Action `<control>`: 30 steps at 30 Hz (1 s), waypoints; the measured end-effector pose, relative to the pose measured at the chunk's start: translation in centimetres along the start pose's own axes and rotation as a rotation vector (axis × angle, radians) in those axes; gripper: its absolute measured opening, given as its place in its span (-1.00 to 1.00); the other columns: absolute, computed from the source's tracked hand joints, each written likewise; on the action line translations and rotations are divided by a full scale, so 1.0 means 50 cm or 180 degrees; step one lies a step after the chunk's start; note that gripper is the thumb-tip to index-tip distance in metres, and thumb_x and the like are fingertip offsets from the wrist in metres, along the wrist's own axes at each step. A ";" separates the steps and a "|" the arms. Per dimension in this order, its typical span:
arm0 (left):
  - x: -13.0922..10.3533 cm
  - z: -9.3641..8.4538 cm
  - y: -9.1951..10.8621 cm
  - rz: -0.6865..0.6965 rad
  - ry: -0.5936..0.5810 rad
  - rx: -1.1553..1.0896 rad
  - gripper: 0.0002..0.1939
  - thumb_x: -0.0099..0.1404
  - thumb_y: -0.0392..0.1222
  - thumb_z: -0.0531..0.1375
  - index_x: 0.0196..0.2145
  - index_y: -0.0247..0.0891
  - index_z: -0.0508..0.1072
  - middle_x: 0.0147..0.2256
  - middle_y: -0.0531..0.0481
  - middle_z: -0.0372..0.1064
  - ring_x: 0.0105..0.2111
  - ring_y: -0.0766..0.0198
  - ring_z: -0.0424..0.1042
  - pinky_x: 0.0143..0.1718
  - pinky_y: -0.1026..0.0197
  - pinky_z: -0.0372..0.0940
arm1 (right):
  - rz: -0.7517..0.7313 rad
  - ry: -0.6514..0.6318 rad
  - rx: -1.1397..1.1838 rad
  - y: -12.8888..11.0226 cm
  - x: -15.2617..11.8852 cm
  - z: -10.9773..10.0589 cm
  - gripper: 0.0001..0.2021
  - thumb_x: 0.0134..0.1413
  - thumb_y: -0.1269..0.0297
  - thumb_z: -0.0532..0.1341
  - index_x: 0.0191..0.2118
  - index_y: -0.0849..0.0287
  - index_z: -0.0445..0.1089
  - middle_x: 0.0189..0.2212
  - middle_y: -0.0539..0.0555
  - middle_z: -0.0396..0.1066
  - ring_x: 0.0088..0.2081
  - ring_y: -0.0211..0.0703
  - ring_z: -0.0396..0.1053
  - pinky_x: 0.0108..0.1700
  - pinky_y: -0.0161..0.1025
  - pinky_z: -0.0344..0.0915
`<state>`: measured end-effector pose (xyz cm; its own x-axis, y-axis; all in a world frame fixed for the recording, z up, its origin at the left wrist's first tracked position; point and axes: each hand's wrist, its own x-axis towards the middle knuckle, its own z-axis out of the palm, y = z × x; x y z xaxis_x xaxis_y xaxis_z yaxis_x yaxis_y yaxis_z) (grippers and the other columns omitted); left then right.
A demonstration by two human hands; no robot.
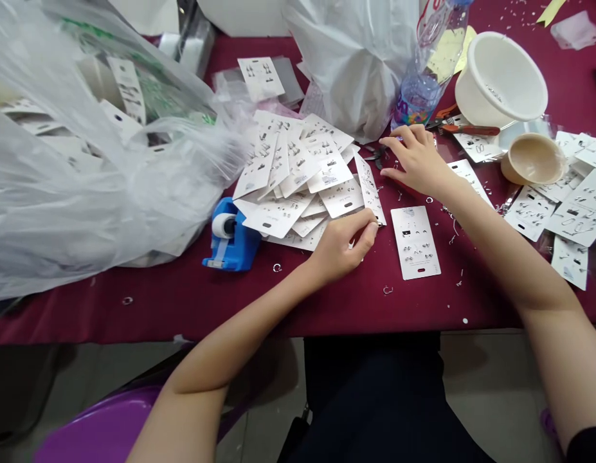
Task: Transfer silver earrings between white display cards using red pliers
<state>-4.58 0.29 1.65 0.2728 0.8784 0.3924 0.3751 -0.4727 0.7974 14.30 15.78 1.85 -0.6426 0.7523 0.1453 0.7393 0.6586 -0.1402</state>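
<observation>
My left hand (346,241) is closed, its thumb and fingers pinched at the lower edge of a tilted white earring card (369,186). Just behind it, many similar cards lie in an overlapping pile (288,161). My right hand (416,157) reaches over the cloth with its fingers apart and nothing visible in them. Close to its fingertips are dark-jawed pliers (376,154), partly hidden. Flat between my two arms lies a single card (416,243) carrying several small earrings.
A blue tape dispenser (233,236) stands left of the pile, beside a large plastic bag (109,199). Behind are another bag (355,64) and a bottle (418,90). At right are a white bowl (500,80), a beige cup (533,159), red-handled pliers (471,130) and more cards (580,212).
</observation>
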 end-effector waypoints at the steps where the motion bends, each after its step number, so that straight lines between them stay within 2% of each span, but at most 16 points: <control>1: 0.000 0.000 0.000 -0.0047 0.0018 -0.0013 -0.75 0.43 -0.23 0.01 -0.45 -0.23 0.24 -0.55 0.14 0.19 -0.57 0.43 0.16 -0.48 0.35 0.14 | 0.0011 0.0163 0.0222 -0.016 -0.012 -0.011 -0.62 0.24 0.23 0.24 0.14 0.22 0.35 0.15 0.32 0.33 0.19 0.30 0.22 0.22 0.26 0.18; 3: -0.001 0.000 -0.001 -0.0107 0.0082 -0.0024 -0.75 0.44 -0.22 0.01 -0.44 -0.23 0.24 -0.54 0.15 0.17 -0.58 0.44 0.14 -0.49 0.35 0.12 | -0.0069 0.0419 0.0958 -0.057 -0.048 -0.039 -0.84 0.30 0.33 0.14 -0.08 0.19 0.42 -0.09 0.22 0.46 0.01 0.08 0.36 0.11 0.11 0.32; 5: -0.002 0.000 -0.003 -0.0125 0.0153 -0.0007 -0.74 0.44 -0.21 0.00 -0.43 -0.23 0.24 -0.55 0.15 0.16 -0.58 0.45 0.14 -0.49 0.36 0.11 | -0.0148 0.0218 0.1988 -0.100 -0.088 -0.066 -0.88 0.31 0.28 0.14 -0.20 0.18 0.39 -0.26 0.10 0.47 -0.24 -0.14 0.44 -0.14 -0.13 0.42; 7: -0.002 0.001 -0.006 -0.0091 0.0167 0.0047 -0.75 0.44 -0.22 0.02 -0.43 -0.23 0.24 -0.55 0.16 0.16 -0.58 0.46 0.14 -0.49 0.37 0.10 | -0.0213 0.0037 0.2597 -0.135 -0.123 -0.082 -0.87 0.25 0.23 0.22 -0.27 0.18 0.37 -0.32 0.04 0.46 -0.35 -0.25 0.41 -0.27 -0.25 0.39; 12: -0.006 0.016 0.000 0.0128 0.0261 0.0112 -0.75 0.41 -0.28 0.05 -0.47 -0.25 0.22 -0.57 0.17 0.13 -0.58 0.48 0.12 -0.51 0.39 0.07 | 0.0160 0.0151 0.3365 -0.176 -0.164 -0.068 -0.85 0.14 0.33 0.30 -0.38 0.17 0.32 -0.45 -0.04 0.36 -0.44 -0.32 0.29 -0.37 -0.31 0.29; 15: -0.015 0.039 0.015 -0.0050 0.0581 -0.0258 -0.71 0.42 -0.26 0.04 -0.49 -0.24 0.20 -0.59 0.18 0.09 -0.60 0.48 0.11 -0.54 0.40 0.08 | 0.0408 0.0436 0.3935 -0.196 -0.176 -0.046 -0.77 0.08 0.26 0.37 -0.42 0.16 0.30 -0.50 -0.07 0.30 -0.47 -0.33 0.25 -0.43 -0.32 0.23; 18: -0.025 0.058 0.024 -0.0272 0.0622 -0.0601 -0.70 0.47 -0.22 0.01 -0.46 -0.22 0.18 -0.59 0.19 0.08 -0.62 0.47 0.12 -0.57 0.42 0.12 | 0.0692 0.0827 0.4203 -0.221 -0.195 -0.035 -0.75 0.06 0.27 0.38 -0.43 0.14 0.27 -0.50 -0.07 0.28 -0.46 -0.33 0.25 -0.42 -0.32 0.24; 20: -0.027 0.063 0.023 0.0040 0.0811 -0.0197 -0.80 0.47 -0.21 0.05 -0.37 -0.21 0.23 -0.52 0.16 0.19 -0.58 0.46 0.21 -0.53 0.42 0.20 | 0.0990 0.1079 0.4167 -0.235 -0.208 -0.035 -0.74 0.05 0.31 0.36 -0.45 0.13 0.23 -0.52 -0.09 0.23 -0.48 -0.34 0.21 -0.45 -0.32 0.21; 22: -0.024 0.061 0.019 0.0812 0.1146 0.0787 -0.93 0.41 -0.23 0.14 -0.25 -0.22 0.29 -0.39 0.08 0.31 -0.45 0.39 0.32 -0.42 0.37 0.31 | 0.1297 0.1300 0.4065 -0.245 -0.219 -0.041 -0.75 0.06 0.33 0.32 -0.48 0.12 0.19 -0.55 -0.11 0.19 -0.52 -0.37 0.17 -0.48 -0.33 0.17; 24: -0.018 0.058 0.020 0.1539 0.1283 0.1734 -0.89 0.36 -0.28 0.21 -0.18 -0.27 0.33 -0.32 -0.02 0.38 -0.35 0.30 0.35 -0.32 0.30 0.35 | 0.1472 0.1435 0.3993 -0.250 -0.228 -0.047 -0.76 0.06 0.33 0.28 -0.49 0.12 0.18 -0.56 -0.12 0.17 -0.54 -0.38 0.13 -0.50 -0.33 0.13; 25: -0.014 0.057 0.023 0.1738 0.1237 0.2021 -0.88 0.34 -0.32 0.23 -0.19 -0.29 0.35 -0.32 -0.05 0.40 -0.32 0.27 0.36 -0.29 0.28 0.36 | 0.1520 0.1459 0.3978 -0.251 -0.232 -0.049 -0.76 0.06 0.32 0.27 -0.49 0.12 0.18 -0.57 -0.12 0.16 -0.55 -0.39 0.12 -0.50 -0.33 0.12; 30: -0.005 0.065 0.047 0.1830 0.1047 0.2192 -0.84 0.28 -0.44 0.25 -0.22 -0.34 0.36 -0.35 -0.06 0.43 -0.32 0.25 0.37 -0.30 0.27 0.35 | 0.1642 0.1350 0.4105 -0.245 -0.250 -0.052 -0.74 0.07 0.22 0.32 -0.47 0.13 0.22 -0.59 -0.13 0.13 -0.54 -0.37 0.08 -0.49 -0.31 0.08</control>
<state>-0.87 -1.25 1.94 0.3545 0.4249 0.8329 0.7287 -0.6837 0.0386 13.80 -1.75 4.31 -0.0907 0.9947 0.0482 0.0268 0.0508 -0.9983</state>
